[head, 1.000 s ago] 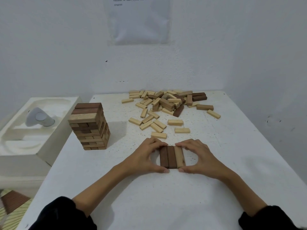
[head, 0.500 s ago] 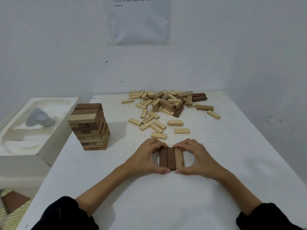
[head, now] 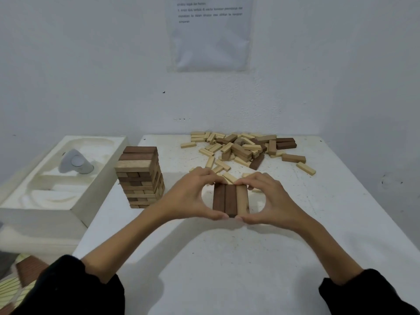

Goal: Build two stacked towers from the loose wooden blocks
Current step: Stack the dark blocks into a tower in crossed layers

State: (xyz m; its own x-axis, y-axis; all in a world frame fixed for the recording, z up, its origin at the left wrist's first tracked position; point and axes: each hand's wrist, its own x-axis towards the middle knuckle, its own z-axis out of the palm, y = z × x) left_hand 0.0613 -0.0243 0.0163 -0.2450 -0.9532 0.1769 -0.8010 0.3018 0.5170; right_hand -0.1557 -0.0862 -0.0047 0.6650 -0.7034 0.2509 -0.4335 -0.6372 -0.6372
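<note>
A row of three blocks [head: 230, 199] lies in the middle of the white table [head: 227, 258]: two dark ones on the left and a pale one on the right, side by side, long sides touching, their length running near to far. Both hands frame it. The left hand [head: 188, 196] curves round the left side, with its fingers [head: 211, 178] bent over the far ends of the blocks and its thumb [head: 218, 215] pressed against the near ends. The right hand [head: 275, 198] mirrors it on the right, fingers hooked over the far end and thumb at the near end beside the pale block. The two thumb tips almost meet at the near edge, and the forefingers almost meet at the far edge. The row is thus pinched end to end by both hands, while gaps of bare table show between each palm and the row's outer sides. Whether the row rests on the table or is raised just off it cannot be told. A finished tower [head: 141, 178] of mixed dark and pale blocks stands well to the left, near the table's left edge. The loose pile [head: 241, 148] sprawls at the far side, and a few stray blocks reach almost to the fingers. A white foam tray [head: 34, 208] sits left of the table.
</note>
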